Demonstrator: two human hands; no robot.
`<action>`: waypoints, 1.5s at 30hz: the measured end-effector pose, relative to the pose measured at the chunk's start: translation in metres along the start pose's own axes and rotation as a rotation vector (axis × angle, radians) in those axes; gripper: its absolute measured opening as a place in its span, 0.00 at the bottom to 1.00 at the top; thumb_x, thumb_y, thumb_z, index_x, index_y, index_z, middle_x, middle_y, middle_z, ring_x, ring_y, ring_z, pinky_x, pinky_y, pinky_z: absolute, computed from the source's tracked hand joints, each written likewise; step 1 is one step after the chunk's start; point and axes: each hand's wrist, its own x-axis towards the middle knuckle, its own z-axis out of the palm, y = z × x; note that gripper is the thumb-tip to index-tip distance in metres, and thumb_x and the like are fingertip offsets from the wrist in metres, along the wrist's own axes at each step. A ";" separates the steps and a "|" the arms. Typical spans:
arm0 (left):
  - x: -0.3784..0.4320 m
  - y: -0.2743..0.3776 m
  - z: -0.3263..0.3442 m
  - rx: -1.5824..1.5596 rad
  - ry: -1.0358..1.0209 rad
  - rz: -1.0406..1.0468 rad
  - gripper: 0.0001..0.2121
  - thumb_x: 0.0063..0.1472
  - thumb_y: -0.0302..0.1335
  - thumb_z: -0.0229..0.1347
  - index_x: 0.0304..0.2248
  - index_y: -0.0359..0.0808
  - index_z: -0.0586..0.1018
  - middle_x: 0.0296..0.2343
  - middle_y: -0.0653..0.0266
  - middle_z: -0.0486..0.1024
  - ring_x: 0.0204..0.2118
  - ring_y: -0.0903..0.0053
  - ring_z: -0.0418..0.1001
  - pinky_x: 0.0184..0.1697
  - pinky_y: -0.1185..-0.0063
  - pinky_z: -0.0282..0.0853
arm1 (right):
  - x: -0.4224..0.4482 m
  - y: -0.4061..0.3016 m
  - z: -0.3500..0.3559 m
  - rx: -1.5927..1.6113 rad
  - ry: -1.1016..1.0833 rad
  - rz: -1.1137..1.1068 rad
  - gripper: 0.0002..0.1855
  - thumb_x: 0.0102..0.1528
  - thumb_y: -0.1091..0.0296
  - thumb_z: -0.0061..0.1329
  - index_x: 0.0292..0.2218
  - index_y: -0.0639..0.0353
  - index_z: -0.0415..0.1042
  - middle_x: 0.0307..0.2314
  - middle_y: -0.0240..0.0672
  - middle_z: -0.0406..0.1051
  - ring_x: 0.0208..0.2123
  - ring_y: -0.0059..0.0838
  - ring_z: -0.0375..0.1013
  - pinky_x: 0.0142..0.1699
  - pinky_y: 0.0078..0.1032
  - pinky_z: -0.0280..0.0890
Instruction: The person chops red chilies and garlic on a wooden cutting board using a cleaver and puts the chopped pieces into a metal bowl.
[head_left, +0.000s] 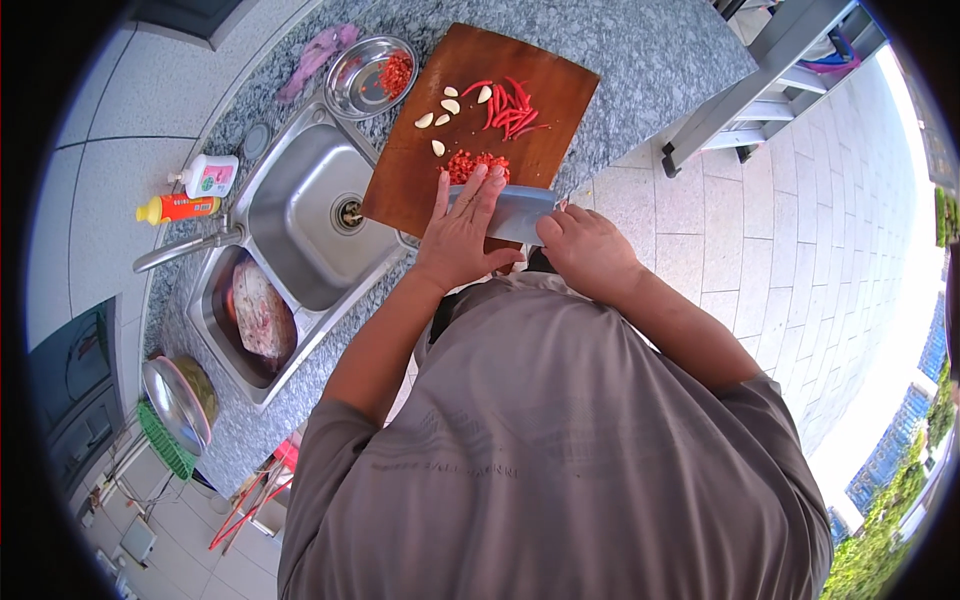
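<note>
A cleaver lies low over the near part of a brown wooden cutting board. Its handle is wrapped in my right hand, which hides most of it. My left hand rests on the blade with its fingers extended and apart. Those fingertips reach the edge of a pile of chopped red chili. Farther up the board, whole red chilies are heaped together. Several peeled garlic cloves are scattered to their left.
A steel bowl with some chopped chili stands left of the board. Beside it is a double-basin steel sink; a large piece of meat sits in the smaller basin. Bottles stand behind the faucet. A metal ladder stands right of the counter.
</note>
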 end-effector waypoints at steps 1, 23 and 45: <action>-0.003 -0.008 0.000 0.035 0.004 -0.022 0.51 0.60 0.60 0.56 0.70 0.36 0.49 0.70 0.64 0.53 0.74 0.66 0.45 0.74 0.51 0.31 | -0.006 0.004 -0.001 -0.009 -0.016 0.043 0.16 0.50 0.70 0.58 0.38 0.59 0.66 0.34 0.40 0.74 0.41 0.43 0.76 0.47 0.38 0.72; 0.054 -0.122 0.005 -0.063 0.437 -0.513 0.24 0.58 0.27 0.65 0.55 0.41 0.78 0.30 0.65 0.77 0.31 0.71 0.76 0.38 0.73 0.74 | 0.000 0.018 0.042 0.422 0.261 0.298 0.17 0.60 0.64 0.52 0.49 0.59 0.76 0.36 0.44 0.77 0.37 0.50 0.79 0.43 0.42 0.74; -0.013 -0.069 0.002 -0.502 0.742 -0.540 0.16 0.74 0.33 0.49 0.46 0.31 0.84 0.43 0.58 0.83 0.46 0.71 0.79 0.54 0.76 0.71 | 0.046 0.054 0.035 0.096 0.252 -0.012 0.15 0.57 0.65 0.53 0.46 0.55 0.78 0.32 0.38 0.74 0.32 0.43 0.79 0.38 0.38 0.76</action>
